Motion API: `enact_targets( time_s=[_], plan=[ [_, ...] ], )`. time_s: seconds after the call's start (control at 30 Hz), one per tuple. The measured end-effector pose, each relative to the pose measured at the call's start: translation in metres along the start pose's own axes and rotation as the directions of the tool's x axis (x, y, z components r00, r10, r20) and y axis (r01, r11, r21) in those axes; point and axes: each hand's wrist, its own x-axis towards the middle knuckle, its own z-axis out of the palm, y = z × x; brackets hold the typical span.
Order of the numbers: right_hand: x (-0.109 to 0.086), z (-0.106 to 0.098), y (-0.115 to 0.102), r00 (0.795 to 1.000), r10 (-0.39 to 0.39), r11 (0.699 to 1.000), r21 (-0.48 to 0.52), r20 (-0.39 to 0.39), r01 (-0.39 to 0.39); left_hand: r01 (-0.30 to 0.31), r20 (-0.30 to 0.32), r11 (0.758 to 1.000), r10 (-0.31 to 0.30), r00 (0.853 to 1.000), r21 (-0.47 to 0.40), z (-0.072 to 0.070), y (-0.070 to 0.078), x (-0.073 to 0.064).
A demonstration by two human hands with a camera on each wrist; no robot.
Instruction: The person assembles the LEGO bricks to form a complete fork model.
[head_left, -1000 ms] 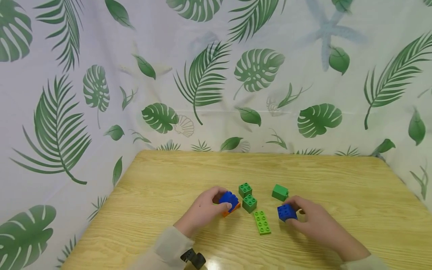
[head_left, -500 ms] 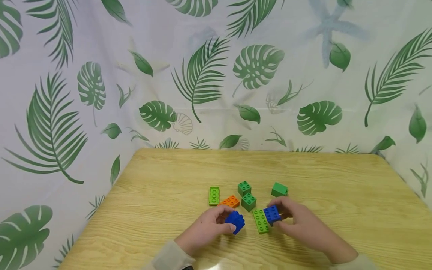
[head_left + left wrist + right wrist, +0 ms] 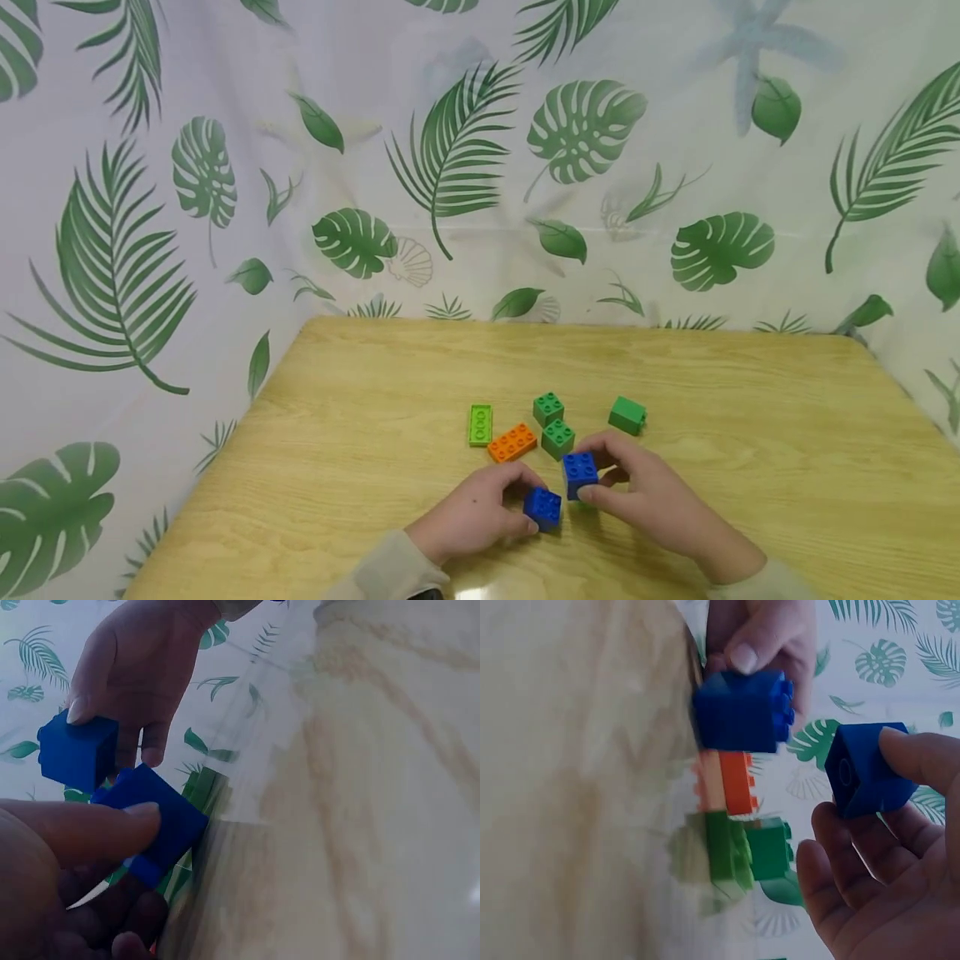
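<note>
In the head view my left hand (image 3: pixel 483 515) pinches a blue toy building brick (image 3: pixel 542 508) between thumb and fingers, low over the front of the table. Just to its right, my right hand (image 3: pixel 648 500) grips a second blue brick (image 3: pixel 580 473), studs up and raised a little higher. A small gap separates the two bricks. The right wrist view shows the hollow underside of the right hand's brick (image 3: pixel 870 769), clear of the table. Beneath that brick, a flat lime-green brick (image 3: pixel 588 505) is mostly hidden.
Beyond my hands lie an orange brick (image 3: pixel 512 442), an upturned lime-green brick (image 3: pixel 481 425) and two dark green bricks (image 3: pixel 558 438) close together. Another green brick (image 3: pixel 627 415) lies on its side farther right. A leaf-patterned curtain (image 3: pixel 480 167) hangs behind the wooden table (image 3: pixel 360 400).
My left hand has carried its blue brick away from the orange one, toward me and right. My right hand has brought its brick left, over the flat lime-green brick. Both bricks are now close together.
</note>
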Motion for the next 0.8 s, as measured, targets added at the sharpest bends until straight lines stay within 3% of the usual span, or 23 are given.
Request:
enact_targets(
  time_s=[0.13,0.47,0.8],
  plan=[
    [0.003,0.007,-0.001,0.999,0.027,1.000,0.003,-0.024,-0.027,-0.009,-0.018,0.997,0.010,1.000,0.073,-0.001,0.002,0.005],
    [0.005,0.033,-0.007,0.998,0.064,0.998,0.012,-0.024,-0.064,0.036,0.016,0.998,-0.037,0.999,0.053,0.000,0.000,0.003],
    [0.005,0.045,-0.007,0.994,0.102,0.995,0.017,-0.026,-0.102,0.021,0.009,0.996,-0.022,1.000,0.081,0.000,0.003,0.005]
  ],
)
